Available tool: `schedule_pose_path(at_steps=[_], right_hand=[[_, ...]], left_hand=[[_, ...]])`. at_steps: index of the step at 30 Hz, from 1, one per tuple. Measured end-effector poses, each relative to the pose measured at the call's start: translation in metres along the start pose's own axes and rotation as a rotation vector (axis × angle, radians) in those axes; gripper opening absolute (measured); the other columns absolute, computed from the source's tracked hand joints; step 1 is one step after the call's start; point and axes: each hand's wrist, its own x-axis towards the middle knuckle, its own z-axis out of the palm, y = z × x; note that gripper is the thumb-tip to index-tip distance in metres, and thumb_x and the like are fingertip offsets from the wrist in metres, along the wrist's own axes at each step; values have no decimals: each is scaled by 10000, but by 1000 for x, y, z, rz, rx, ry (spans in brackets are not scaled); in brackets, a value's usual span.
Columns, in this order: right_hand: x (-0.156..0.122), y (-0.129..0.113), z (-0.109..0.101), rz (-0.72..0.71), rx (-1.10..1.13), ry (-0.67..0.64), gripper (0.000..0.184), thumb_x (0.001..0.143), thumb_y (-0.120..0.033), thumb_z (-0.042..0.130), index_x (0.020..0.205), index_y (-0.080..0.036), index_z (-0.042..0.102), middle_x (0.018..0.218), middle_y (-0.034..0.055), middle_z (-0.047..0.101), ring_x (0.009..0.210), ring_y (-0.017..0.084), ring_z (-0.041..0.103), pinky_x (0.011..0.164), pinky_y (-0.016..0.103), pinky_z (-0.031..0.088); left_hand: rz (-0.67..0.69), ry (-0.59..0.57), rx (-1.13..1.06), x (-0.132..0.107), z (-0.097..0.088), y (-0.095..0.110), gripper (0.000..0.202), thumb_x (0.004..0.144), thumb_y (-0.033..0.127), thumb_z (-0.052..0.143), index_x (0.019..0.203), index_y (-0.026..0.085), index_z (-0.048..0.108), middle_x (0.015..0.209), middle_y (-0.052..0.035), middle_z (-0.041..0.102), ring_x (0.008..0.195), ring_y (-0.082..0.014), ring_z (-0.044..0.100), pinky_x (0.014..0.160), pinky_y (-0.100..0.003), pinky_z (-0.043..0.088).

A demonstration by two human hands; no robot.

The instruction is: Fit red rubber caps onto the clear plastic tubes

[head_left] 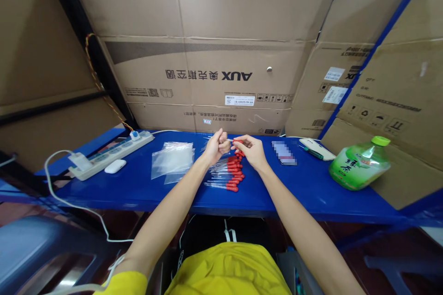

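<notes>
My left hand [217,146] and my right hand [250,149] meet above the blue table [138,189], both closed on one thin glass dropper with a red bulb [232,140] held level between them. The left fingers pinch the glass end, the right fingers grip the red-bulb end. Just below the hands lies a row of several more glass droppers with red bulbs [228,174], bulbs to the right. A stack of clear plastic bags [172,159] lies left of the hands.
A white power strip [110,154] with a cable and a small white case [115,166] sit at the left. A phone [284,152], a white device [316,149] and a green bottle lying tilted [360,162] are at the right. Cardboard boxes [221,55] wall the back.
</notes>
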Motion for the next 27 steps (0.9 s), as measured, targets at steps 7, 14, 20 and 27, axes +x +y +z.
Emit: schedule_pose_path(at_steps=[7, 14, 20, 27], right_hand=[[-3, 5, 2, -34, 5, 4, 360, 752, -506, 826, 902, -186, 760, 760, 51, 771, 701, 204, 748, 660, 331, 626], [-6, 10, 2, -100, -63, 42, 323, 790, -487, 803, 920, -193, 770, 764, 40, 769, 658, 197, 733, 657, 345, 627], [-4, 0, 3, -101, -32, 43, 332, 790, -486, 807, 942, -195, 761, 761, 37, 763, 677, 197, 732, 658, 333, 626], [-2, -5, 3, -78, 4, 39, 361, 755, -511, 832, 882, -189, 731, 732, 31, 748, 629, 174, 716, 615, 300, 611]], left_hand=[[-4, -32, 45, 2, -5, -2, 495, 990, 419, 542, 632, 204, 277, 442, 83, 222, 359, -74, 217, 405, -187, 205], [4, 13, 15, 0, 2, -5, 501, 988, 437, 563, 636, 204, 295, 455, 89, 223, 365, -77, 245, 422, -195, 227], [-14, -33, -72, -1, 5, -1, 474, 1031, 379, 488, 642, 204, 281, 446, 84, 197, 367, -91, 258, 429, -201, 232], [-7, -49, -90, -3, 5, -1, 468, 1040, 364, 468, 644, 200, 281, 452, 84, 190, 370, -84, 219, 433, -202, 220]])
